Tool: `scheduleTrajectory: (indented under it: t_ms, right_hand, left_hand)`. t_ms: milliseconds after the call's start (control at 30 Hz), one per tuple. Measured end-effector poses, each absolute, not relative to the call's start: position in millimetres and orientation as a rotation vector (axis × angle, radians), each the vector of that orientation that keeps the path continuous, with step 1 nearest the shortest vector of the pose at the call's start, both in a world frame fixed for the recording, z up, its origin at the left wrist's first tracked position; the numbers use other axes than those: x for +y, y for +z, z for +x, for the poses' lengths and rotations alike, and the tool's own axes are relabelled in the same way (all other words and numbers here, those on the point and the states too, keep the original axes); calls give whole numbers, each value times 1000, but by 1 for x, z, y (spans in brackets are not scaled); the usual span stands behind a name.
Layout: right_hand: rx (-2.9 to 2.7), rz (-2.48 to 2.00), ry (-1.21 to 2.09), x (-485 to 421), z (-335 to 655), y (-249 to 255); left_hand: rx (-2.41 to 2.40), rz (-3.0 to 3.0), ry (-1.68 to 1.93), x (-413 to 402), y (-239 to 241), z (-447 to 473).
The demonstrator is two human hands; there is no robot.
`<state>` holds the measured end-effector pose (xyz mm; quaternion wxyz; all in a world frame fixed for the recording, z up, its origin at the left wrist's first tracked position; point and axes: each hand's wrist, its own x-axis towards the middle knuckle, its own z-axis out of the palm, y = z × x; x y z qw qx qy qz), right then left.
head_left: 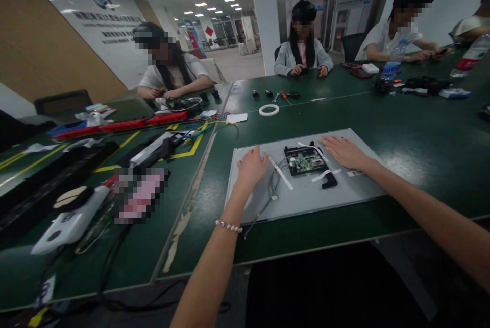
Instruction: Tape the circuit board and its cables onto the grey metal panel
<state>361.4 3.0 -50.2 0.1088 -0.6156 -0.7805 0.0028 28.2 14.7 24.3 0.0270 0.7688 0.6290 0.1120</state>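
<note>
A flat grey panel (264,203), like the back of a display, lies on the green table in front of me. My left hand (252,167) rests on its left part, fingers apart and holding nothing. Flat on the far right part lies my right hand (344,151), its fingers stretched out. Between the hands a green circuit board (306,164) sits in a black frame. White tape strips (281,173) are stuck on the panel around it. A grey cable (272,185) runs toward the near left edge, and a small black part (329,181) lies below the board.
Beyond the panel are a white tape roll (268,110) and a screwdriver (284,95). Red strips (126,124), a white device (72,220) and cables lie left of the table seam. Several people sit around the table; a water bottle (394,60) stands far right.
</note>
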Motion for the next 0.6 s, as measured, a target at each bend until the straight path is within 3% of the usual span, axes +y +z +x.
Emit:
scheduleTrajectory:
  t_ms: [367, 600]
  right_hand:
    - [-2329, -1856, -81, 11, 358, -53]
    - [-2322, -1854, -98, 10, 358, -53]
  left_hand:
    - [1880, 2400, -59, 29, -1, 17]
    - [1850, 2398, -66, 26, 1, 16]
